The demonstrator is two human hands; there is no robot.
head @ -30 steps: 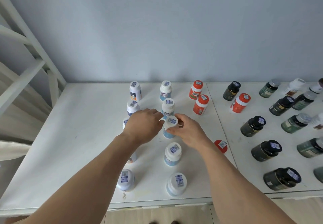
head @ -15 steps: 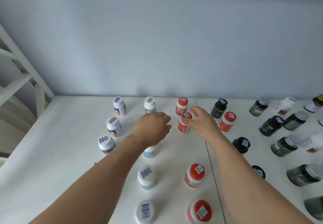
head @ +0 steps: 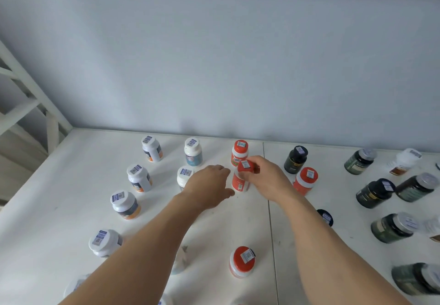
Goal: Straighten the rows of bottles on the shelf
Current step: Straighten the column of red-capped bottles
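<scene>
Rows of small bottles stand on a white shelf [head: 71, 185]. My right hand [head: 266, 178] grips the red cap of an orange bottle [head: 240, 182], second from the back in the orange row. Behind it stands another orange bottle [head: 239, 152]. My left hand [head: 209, 185] hovers just left of the held bottle with fingers relaxed, partly hiding a white-capped bottle [head: 184, 176]. A third orange bottle [head: 306, 180] stands to the right, and a fourth [head: 241, 261] near the front.
White bottles with orange labels [head: 139, 177] form a column on the left. Dark green and black bottles [head: 375, 192] crowd the right panel, past a seam [head: 270, 209]. A blue wall rises behind; a white frame [head: 35, 104] stands at left.
My right hand has closed round the orange bottle's cap. My left hand stays beside it. The camera view has shifted, so the bottles sit lower and more to the right.
</scene>
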